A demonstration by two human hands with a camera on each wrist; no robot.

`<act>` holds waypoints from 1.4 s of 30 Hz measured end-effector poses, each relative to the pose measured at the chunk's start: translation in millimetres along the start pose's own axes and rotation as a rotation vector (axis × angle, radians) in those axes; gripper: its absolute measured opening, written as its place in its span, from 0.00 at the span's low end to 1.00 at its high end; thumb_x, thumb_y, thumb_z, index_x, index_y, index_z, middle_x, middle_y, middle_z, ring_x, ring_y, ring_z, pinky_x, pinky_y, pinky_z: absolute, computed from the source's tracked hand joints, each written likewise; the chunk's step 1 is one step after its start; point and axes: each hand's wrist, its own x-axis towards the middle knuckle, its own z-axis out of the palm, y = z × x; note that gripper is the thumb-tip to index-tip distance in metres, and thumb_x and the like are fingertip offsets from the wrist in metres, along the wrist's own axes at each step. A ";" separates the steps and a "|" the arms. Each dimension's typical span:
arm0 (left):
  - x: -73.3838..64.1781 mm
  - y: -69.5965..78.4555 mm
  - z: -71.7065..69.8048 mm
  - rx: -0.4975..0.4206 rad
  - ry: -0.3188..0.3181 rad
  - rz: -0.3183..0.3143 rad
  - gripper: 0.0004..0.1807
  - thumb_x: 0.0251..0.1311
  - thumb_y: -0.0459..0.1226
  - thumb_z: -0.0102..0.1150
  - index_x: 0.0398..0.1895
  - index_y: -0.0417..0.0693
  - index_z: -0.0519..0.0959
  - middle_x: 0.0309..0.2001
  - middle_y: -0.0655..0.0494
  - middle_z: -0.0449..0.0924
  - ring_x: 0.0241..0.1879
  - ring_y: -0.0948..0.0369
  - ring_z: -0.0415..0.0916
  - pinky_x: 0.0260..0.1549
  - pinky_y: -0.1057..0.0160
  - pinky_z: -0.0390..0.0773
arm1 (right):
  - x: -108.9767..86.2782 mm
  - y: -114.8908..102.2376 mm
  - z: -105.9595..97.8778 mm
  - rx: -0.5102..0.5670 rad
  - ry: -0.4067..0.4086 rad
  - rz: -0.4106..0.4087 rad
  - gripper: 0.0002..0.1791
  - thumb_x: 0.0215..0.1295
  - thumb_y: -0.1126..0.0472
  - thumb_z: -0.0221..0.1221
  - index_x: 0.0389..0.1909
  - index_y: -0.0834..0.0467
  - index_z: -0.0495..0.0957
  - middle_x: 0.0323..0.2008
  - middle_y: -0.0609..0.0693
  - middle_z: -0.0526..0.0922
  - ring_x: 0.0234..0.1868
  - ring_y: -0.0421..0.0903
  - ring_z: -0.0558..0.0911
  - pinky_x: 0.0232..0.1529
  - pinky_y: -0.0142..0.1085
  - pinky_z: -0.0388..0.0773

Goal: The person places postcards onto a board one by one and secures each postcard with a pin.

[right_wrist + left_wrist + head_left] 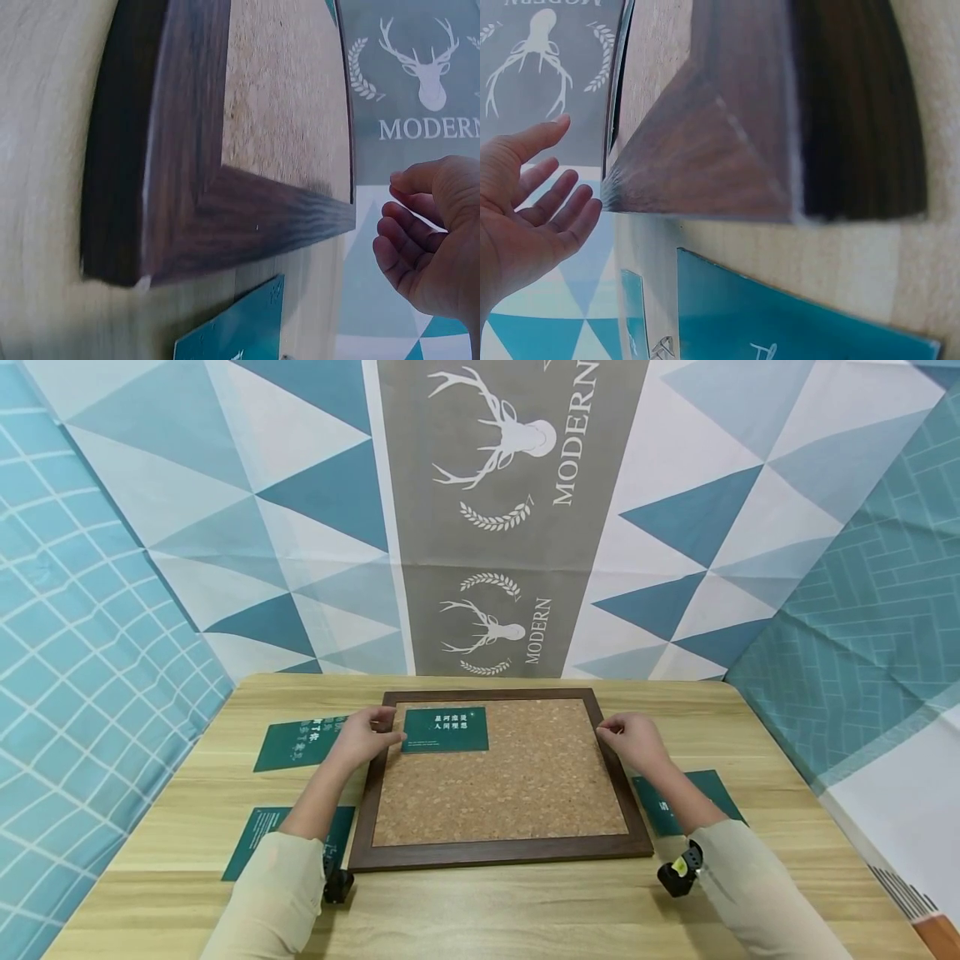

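A cork board (502,797) in a dark brown wooden frame (510,853) lies on the table. On the cork's upper left sits a green card (446,737) with white writing. My left hand (365,739) hovers by the frame's left side, its thumb tip close to that card's left edge; whether they touch is unclear. In the left wrist view this hand (532,199) has loosely bent fingers and nothing in them. Over the frame's right side is my right hand (632,739). Its fingers (405,236) are loosely curled in the right wrist view, with no object visible between them.
Left of the frame lie two more green cards, an upper card (288,747) and a lower card (258,835) partly under my left forearm. Another green card (712,789) lies at the right beneath my right forearm. Patterned cloth (480,527) hangs behind the wooden table (465,910).
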 end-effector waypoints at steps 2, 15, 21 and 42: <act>-0.2 0.7 0.3 -0.001 -0.001 0.006 0.31 0.61 0.41 0.58 0.66 0.41 0.64 0.62 0.38 0.67 0.61 0.43 0.65 0.53 0.45 0.73 | 1.1 -1.7 1.9 0.008 -0.004 -0.002 0.12 0.66 0.61 0.55 0.40 0.65 0.82 0.34 0.59 0.83 0.29 0.46 0.77 0.28 0.37 0.74; -1.1 3.9 2.5 0.000 -0.004 0.029 0.30 0.61 0.40 0.58 0.66 0.42 0.65 0.60 0.36 0.68 0.60 0.43 0.66 0.52 0.45 0.73 | 6.5 -16.6 15.4 0.040 -0.013 -0.046 0.12 0.65 0.61 0.56 0.41 0.65 0.82 0.37 0.60 0.83 0.34 0.50 0.80 0.33 0.41 0.77; 1.2 3.0 4.7 0.009 0.000 0.031 0.29 0.61 0.40 0.58 0.65 0.42 0.66 0.60 0.37 0.69 0.59 0.44 0.67 0.51 0.46 0.74 | 9.5 -24.0 22.1 0.033 -0.017 -0.034 0.12 0.65 0.60 0.56 0.40 0.64 0.82 0.36 0.59 0.83 0.35 0.50 0.80 0.34 0.41 0.78; 3.0 11.6 11.2 0.028 -0.007 0.075 0.28 0.61 0.40 0.58 0.63 0.40 0.68 0.61 0.39 0.69 0.60 0.43 0.67 0.53 0.45 0.73 | 13.5 -39.8 36.0 0.021 -0.033 -0.094 0.10 0.63 0.60 0.58 0.38 0.61 0.84 0.34 0.54 0.83 0.33 0.47 0.79 0.33 0.40 0.76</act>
